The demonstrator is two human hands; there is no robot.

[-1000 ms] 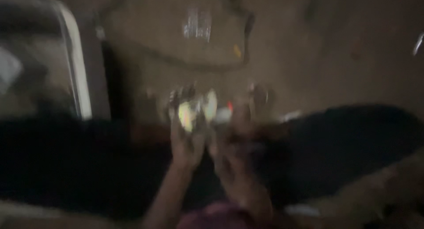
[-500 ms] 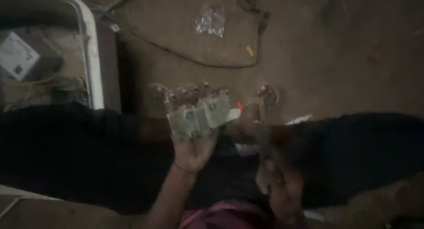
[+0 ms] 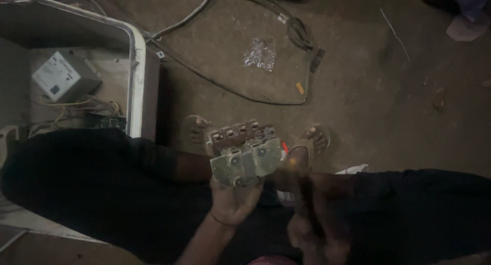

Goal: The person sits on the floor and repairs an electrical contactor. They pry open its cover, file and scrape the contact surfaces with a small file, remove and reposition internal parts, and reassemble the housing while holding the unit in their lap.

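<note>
Left hand [image 3: 232,201] grips the grey terminal block [image 3: 245,152] from below, long axis crosswise, terminals facing up; right hand [image 3: 307,229] blurred, grip unclear.

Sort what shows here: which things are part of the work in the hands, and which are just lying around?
In hand:
- grey switch block with screw terminals, held by the left hand
- right hand, blurred, beside the block; its grip cannot be told

Lying about:
- open white metal box with wiring
- cables on the floor
- small clear plastic bag
- sandalled foot
</note>
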